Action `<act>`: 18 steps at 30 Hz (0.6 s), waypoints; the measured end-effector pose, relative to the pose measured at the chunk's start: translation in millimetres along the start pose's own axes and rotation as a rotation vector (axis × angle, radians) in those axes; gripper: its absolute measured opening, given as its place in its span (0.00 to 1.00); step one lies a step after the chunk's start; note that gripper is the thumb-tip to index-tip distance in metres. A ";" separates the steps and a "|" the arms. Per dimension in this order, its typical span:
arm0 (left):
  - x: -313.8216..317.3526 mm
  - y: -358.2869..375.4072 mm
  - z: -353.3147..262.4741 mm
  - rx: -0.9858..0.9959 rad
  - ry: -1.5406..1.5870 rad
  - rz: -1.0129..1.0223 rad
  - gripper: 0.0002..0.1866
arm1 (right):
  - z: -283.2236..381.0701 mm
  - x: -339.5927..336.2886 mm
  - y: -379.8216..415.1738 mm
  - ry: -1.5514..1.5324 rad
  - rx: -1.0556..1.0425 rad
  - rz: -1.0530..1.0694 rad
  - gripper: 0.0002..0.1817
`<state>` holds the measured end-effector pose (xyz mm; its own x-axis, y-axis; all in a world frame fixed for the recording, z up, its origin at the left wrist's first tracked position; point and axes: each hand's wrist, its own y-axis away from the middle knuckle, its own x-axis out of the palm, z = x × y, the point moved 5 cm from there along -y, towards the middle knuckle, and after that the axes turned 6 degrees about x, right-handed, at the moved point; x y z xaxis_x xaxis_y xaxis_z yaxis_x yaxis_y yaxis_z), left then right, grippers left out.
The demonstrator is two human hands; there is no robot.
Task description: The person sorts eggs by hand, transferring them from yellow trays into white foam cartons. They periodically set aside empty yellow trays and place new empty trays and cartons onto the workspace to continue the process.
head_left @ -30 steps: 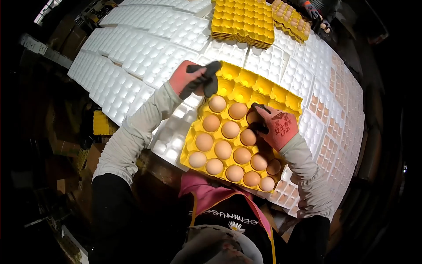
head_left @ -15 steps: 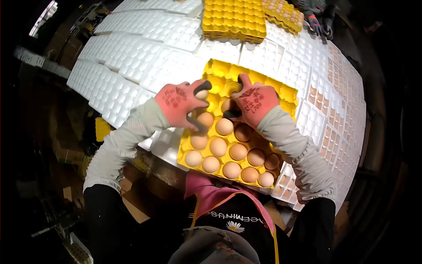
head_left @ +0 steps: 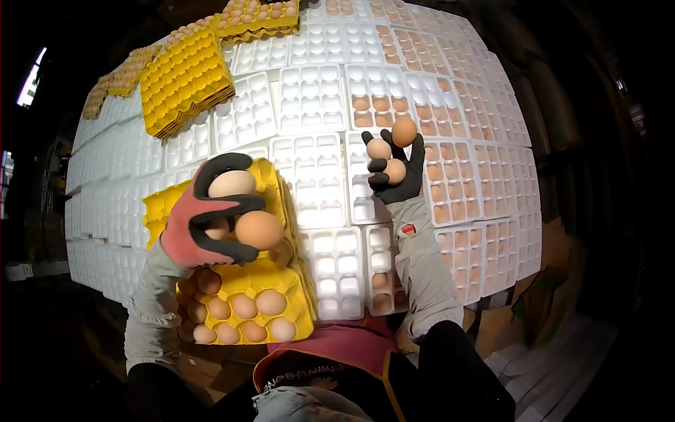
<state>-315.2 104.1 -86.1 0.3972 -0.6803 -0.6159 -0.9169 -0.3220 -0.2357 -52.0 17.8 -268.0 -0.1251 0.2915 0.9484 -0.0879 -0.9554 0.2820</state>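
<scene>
My left hand (head_left: 211,218), in a red and black glove, is closed around brown eggs (head_left: 259,231) and is raised over the yellow egg tray (head_left: 299,299). One pale egg (head_left: 232,184) sits between its upper fingers, and another shows partly behind them. Palm up, my gloved right hand (head_left: 404,176) holds three eggs (head_left: 394,171) among its curled fingers, over the white egg cartons. In the near half of the yellow tray lie several eggs (head_left: 244,306); my left hand and arm hide part of it.
White cartons (head_left: 309,169) cover the table, those on the right holding brown eggs (head_left: 439,193). A stack of empty yellow trays (head_left: 186,81) stands at the back left. Filled yellow trays (head_left: 256,17) are behind it.
Both hands have lifted from the yellow tray with eggs in them. My right hand has moved right over the white cartons and turned palm up. The head view has swung right.
</scene>
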 end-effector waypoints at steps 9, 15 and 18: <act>212.6 -184.0 151.2 -0.160 -0.444 0.807 0.29 | 99.5 -77.5 -45.2 2.531 -0.240 -0.757 0.35; 228.9 -187.9 196.2 -0.062 -0.456 0.797 0.26 | 92.0 -113.0 -20.6 2.343 -0.685 -0.530 0.34; 250.3 -219.3 188.3 -0.233 -0.122 0.587 0.25 | 101.3 -99.6 12.0 1.982 -1.017 -0.564 0.33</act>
<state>-21.9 128.5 -330.1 -0.1880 -0.7113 -0.6773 -0.9428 -0.0626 0.3274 59.5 -27.5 -344.4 -0.3441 0.7058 -0.6192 -0.6688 -0.6471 -0.3659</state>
